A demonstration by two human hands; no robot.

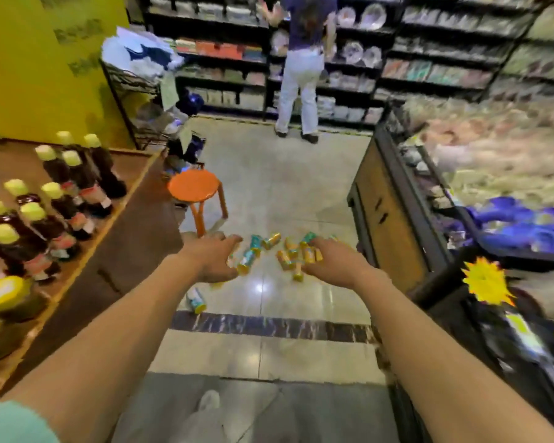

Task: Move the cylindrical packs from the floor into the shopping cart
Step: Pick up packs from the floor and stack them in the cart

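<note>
Both forearms fill the lower frame; our left hand (213,260) and right hand (330,262) hang spread, empty, over mid-frame packs (285,254). We should grab several per hand.

Approx a dozen yellow/teal cylindrical packs (283,251) lie scattered on floor tiles, one pack (196,301) apart, nearer.
</note>
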